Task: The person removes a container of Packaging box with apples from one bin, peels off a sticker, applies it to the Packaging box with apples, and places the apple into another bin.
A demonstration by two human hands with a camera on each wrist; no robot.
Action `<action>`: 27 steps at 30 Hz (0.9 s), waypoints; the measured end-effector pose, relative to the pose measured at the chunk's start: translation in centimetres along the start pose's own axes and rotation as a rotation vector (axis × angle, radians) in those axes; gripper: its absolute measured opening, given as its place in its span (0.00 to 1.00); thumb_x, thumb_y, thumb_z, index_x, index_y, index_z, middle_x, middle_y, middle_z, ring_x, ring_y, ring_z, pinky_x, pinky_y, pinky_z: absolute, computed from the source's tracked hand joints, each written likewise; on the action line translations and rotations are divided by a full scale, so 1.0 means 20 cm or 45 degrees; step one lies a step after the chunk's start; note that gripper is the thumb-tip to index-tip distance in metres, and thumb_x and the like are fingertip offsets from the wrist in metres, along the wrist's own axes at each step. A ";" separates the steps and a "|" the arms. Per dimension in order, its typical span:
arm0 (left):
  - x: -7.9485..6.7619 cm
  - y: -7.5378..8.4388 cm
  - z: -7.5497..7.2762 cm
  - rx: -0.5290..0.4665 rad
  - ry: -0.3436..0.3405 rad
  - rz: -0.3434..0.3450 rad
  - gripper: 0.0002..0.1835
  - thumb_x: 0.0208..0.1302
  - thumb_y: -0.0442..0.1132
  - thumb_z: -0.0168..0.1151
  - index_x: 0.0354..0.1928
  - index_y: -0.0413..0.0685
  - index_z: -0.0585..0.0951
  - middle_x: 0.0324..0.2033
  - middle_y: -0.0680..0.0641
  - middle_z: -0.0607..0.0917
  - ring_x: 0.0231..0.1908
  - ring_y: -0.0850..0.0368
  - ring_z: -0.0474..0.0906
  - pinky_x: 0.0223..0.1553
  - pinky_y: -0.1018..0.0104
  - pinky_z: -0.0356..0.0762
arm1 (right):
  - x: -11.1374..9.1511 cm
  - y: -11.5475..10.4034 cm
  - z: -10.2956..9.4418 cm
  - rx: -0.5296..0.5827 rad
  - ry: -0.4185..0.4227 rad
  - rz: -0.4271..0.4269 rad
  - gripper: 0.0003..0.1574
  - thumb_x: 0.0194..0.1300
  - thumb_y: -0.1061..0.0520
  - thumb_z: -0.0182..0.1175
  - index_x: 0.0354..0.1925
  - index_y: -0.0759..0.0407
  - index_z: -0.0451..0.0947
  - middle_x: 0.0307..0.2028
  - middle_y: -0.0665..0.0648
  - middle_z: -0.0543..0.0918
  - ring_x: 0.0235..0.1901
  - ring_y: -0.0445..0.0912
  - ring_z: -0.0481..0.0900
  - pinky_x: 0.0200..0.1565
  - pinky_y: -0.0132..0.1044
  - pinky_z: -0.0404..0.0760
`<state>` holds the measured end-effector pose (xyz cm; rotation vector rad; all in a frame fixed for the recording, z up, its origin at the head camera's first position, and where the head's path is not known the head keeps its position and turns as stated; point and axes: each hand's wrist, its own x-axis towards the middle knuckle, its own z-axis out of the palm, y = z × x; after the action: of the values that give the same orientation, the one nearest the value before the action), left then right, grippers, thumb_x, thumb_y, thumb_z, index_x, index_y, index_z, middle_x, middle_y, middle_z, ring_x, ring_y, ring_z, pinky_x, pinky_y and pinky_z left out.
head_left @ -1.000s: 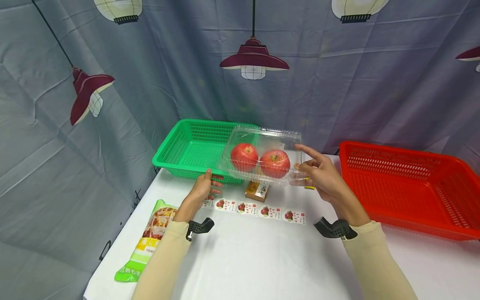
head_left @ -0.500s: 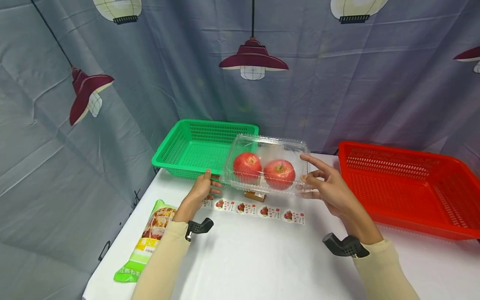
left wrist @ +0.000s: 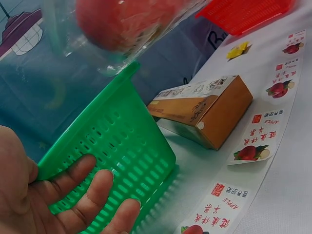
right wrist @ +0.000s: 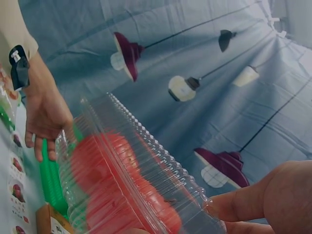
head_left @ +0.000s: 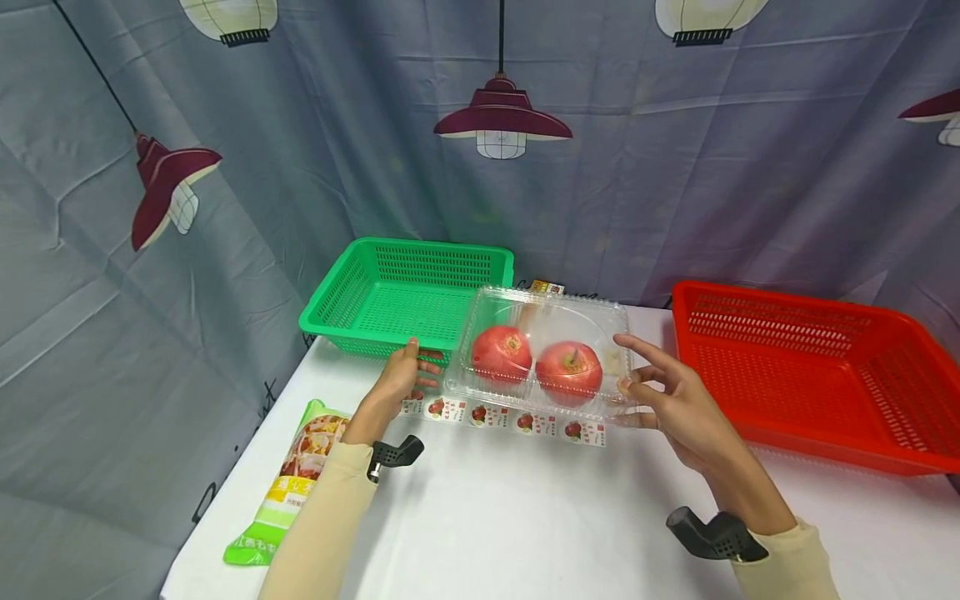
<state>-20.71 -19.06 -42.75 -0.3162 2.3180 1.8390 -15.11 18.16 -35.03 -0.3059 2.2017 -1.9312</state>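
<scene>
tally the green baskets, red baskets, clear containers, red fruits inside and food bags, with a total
Green baskets: 1
Red baskets: 1
Clear containers: 1
Red fruits: 2
Food bags: 1
Total: 6

Head view looks down from above the fingers (head_left: 647, 350); close wrist views face past them, sharing the green basket (left wrist: 124, 151).
</scene>
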 end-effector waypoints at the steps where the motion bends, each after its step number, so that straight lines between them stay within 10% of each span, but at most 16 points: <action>1: 0.00 0.00 0.00 0.004 0.000 0.004 0.36 0.80 0.55 0.23 0.59 0.35 0.75 0.43 0.38 0.81 0.40 0.46 0.81 0.42 0.45 0.74 | -0.01 0.00 0.00 -0.001 0.000 -0.006 0.36 0.72 0.65 0.52 0.74 0.50 0.59 0.52 0.69 0.63 0.44 0.57 0.77 0.38 0.49 0.84; 27: 0.00 0.00 -0.01 -0.027 -0.024 -0.004 0.36 0.80 0.55 0.24 0.59 0.36 0.76 0.46 0.35 0.80 0.46 0.36 0.79 0.37 0.53 0.76 | -0.29 0.11 0.05 0.043 0.021 0.078 0.37 0.70 0.64 0.58 0.73 0.53 0.61 0.46 0.70 0.64 0.35 0.58 0.81 0.36 0.51 0.84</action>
<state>-20.63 -19.31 -42.67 -0.3033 2.2856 1.8583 -9.23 19.09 -37.27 -0.2156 2.1594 -1.9435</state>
